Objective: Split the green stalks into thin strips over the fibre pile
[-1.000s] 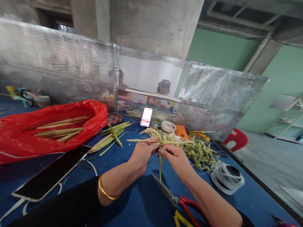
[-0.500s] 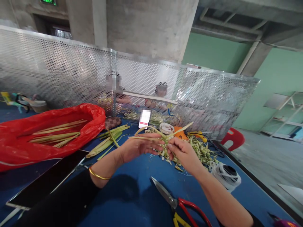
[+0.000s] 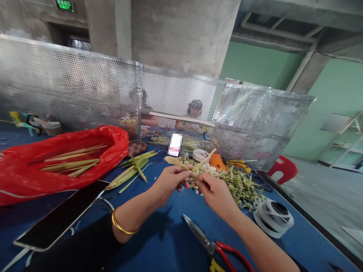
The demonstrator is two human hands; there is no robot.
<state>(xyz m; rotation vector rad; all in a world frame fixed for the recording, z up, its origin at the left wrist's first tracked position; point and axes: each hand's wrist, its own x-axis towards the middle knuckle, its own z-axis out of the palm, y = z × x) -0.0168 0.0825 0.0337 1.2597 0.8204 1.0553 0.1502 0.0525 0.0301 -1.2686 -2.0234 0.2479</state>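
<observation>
My left hand [image 3: 171,181], below a gold bracelet [image 3: 121,223] on the wrist, pinches pale green leaf strips [image 3: 202,161] at the middle of the view. Close beside it, my right hand [image 3: 214,190] has its fingers closed on the same strips from the right. The strip ends stick out up and to both sides. Fingertips partly hide where the strips meet. Behind the hands lies a heap of cut leaf pieces [image 3: 239,183]. Scissors [image 3: 202,236] with red and yellow handles lie on the blue table [image 3: 164,241] below the hands.
A red bag [image 3: 113,139] of long leaves, loose leaves [image 3: 127,175] and a tablet [image 3: 59,217] are on the left. Beyond stand a lit phone [image 3: 175,144] and a perforated metal screen [image 3: 176,88], with people behind. A white string roll [image 3: 273,217] sits right.
My left hand has gone from spread fingers to a pinch on the strips, nearer my right hand. The strips have turned, and the whole view has shifted slightly.
</observation>
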